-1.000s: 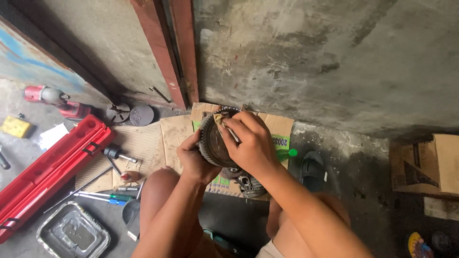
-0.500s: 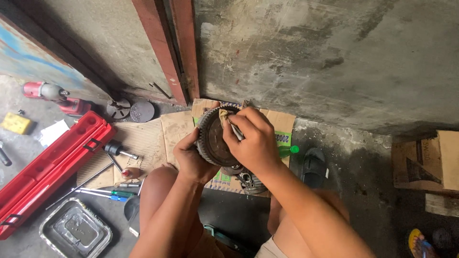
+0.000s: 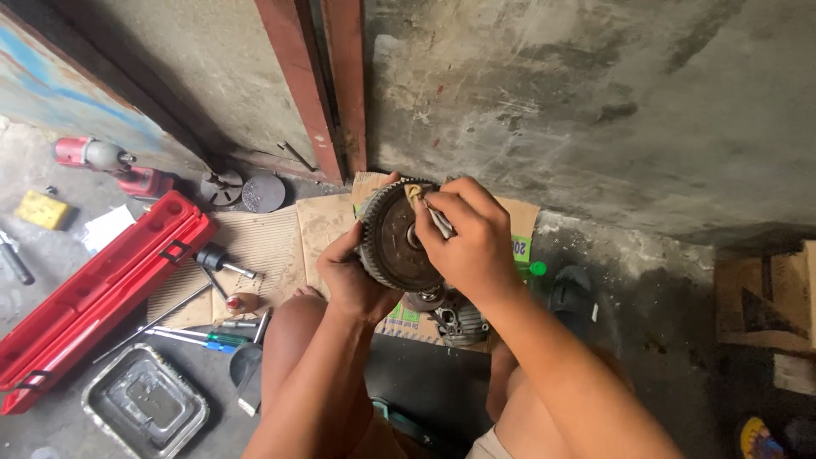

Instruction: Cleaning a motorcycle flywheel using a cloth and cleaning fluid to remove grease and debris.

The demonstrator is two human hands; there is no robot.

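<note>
My left hand point(image 3: 353, 276) grips a large dark toothed gear point(image 3: 393, 242) from below and behind, holding it up on edge. My right hand point(image 3: 463, 242) presses a small folded rag point(image 3: 429, 208) against the gear's face near its centre hub. Directly under the gear, on flattened cardboard point(image 3: 280, 238), lies a grey metal engine part point(image 3: 459, 319), partly hidden by my arms.
A long red tool case point(image 3: 102, 289) lies at the left, with screwdrivers point(image 3: 200, 336), a socket tool point(image 3: 217, 259) and a metal tray point(image 3: 144, 408) near it. A red power tool point(image 3: 110, 166) and two round discs point(image 3: 242, 191) sit by the wall. A cardboard box point(image 3: 769, 302) stands at right.
My right hand has shifted with the rag across the gear's face, from its upper edge toward the hub. The left hand keeps the gear in place.
</note>
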